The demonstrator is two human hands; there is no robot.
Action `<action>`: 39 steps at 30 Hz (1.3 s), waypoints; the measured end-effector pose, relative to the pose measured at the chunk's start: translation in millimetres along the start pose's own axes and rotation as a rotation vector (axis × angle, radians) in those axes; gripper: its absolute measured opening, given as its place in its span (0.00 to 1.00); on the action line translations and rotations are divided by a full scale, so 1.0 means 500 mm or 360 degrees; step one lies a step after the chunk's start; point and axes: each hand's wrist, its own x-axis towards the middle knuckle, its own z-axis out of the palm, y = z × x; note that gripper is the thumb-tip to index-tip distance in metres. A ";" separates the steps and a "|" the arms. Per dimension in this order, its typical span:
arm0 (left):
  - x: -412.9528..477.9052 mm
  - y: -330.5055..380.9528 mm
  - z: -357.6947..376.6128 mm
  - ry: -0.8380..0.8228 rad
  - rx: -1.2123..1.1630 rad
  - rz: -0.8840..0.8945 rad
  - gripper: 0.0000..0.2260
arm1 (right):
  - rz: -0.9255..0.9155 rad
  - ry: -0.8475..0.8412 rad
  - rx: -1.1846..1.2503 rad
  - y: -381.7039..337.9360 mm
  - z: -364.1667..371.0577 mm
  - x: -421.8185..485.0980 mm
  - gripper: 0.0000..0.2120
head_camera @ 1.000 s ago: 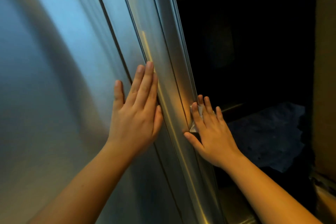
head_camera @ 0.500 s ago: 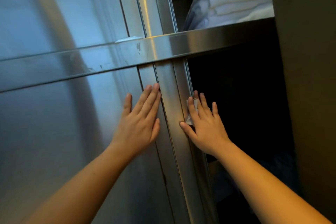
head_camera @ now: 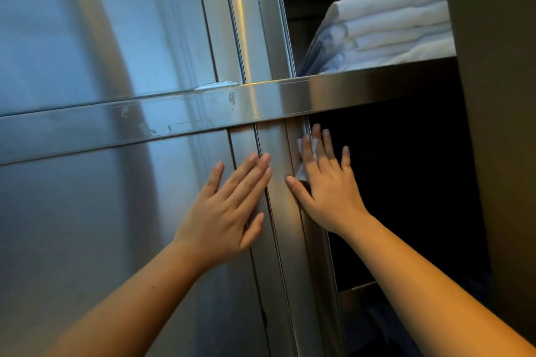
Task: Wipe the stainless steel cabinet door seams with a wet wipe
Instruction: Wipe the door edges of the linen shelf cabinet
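Pressing the wet wipe [head_camera: 303, 172] lengthwise up the vertical seam [head_camera: 317, 255] — right hand [head_camera: 327, 191], fingers straight. Beside it, the left hand [head_camera: 229, 211] rests flat.

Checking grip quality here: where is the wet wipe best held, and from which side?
Likely its middle, pinned flat under the right hand's straight fingers, coming from the open compartment side. The wet wipe lies thin against the vertical door edge, with only its corners showing.
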 end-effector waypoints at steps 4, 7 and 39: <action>-0.001 0.001 -0.001 -0.0004 -0.0002 -0.0002 0.27 | 0.0008 0.0059 0.0043 -0.005 0.003 -0.012 0.34; -0.001 0.001 0.000 0.0002 -0.0010 -0.0001 0.27 | -0.0039 0.0171 0.0070 -0.004 -0.004 -0.028 0.35; -0.003 0.000 0.008 0.0024 -0.0005 -0.0013 0.27 | -0.0583 0.0598 0.0267 -0.013 0.047 -0.006 0.39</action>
